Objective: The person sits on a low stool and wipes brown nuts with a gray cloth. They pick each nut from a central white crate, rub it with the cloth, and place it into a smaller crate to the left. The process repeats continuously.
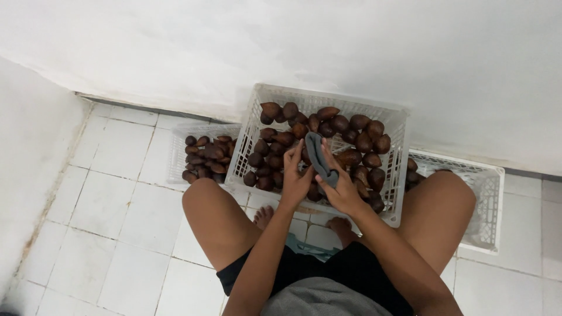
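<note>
A grey cloth [319,158] is pinched between the fingers of the left hand [295,175] and the right hand [342,190], over the middle white crate [398,126] of brown scaly fruits [363,140], at 12 o'clock from the knees. The cloth is judged soft, light and limp; it is best gripped at its folded end.

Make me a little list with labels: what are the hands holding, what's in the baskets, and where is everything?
left hand: holds the grey cloth from its left side
right hand: grips the lower part of the grey cloth
grey cloth: held upright between both hands, over the middle crate
middle crate: white plastic, tilted, full of brown scaly fruits
left crate: white, lower, holds fewer brown fruits
right crate: white, mostly hidden behind the knee
floor: white tiles
wall: white
</note>
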